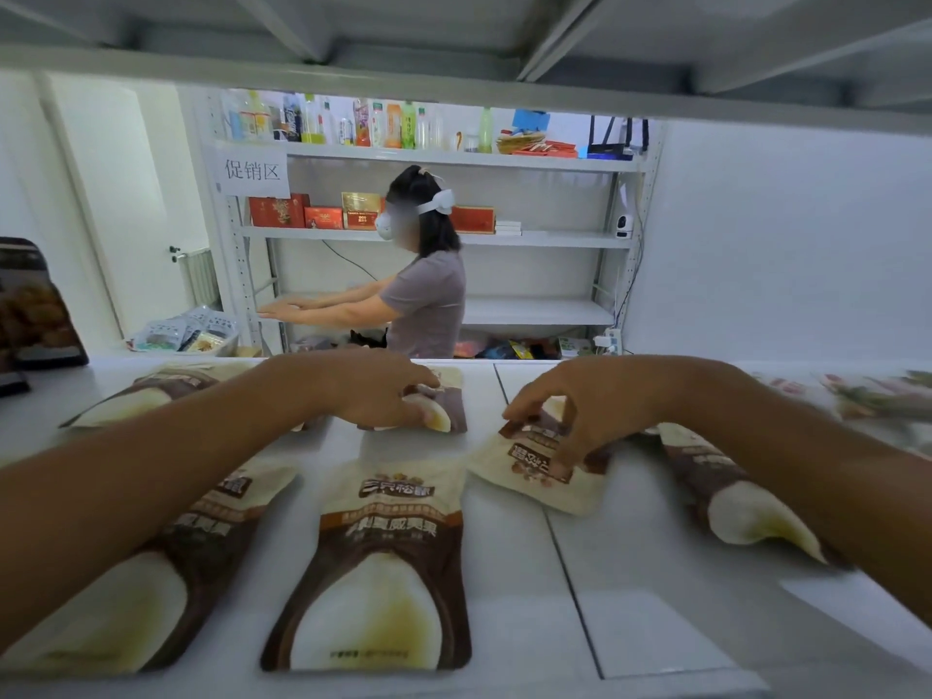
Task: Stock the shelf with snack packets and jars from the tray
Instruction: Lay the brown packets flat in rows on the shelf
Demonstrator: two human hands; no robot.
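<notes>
Several brown-and-cream snack packets lie flat on the white shelf board (529,562). My left hand (375,391) rests on a packet (444,408) at the back middle, fingers curled over its near end. My right hand (580,411) pinches the far edge of another packet (542,471), which lies turned upside down and askew. A packet (373,572) lies in front between my arms. Another packet (131,612) lies under my left forearm, and one more packet (746,502) under my right forearm. A further packet (146,396) lies at the back left.
The shelf above (454,88) hangs low over my hands. Dark packets (35,305) stand at the far left, and colourful packets (877,396) lie at the far right. Behind the shelf a person (423,274) reaches into another rack (504,239).
</notes>
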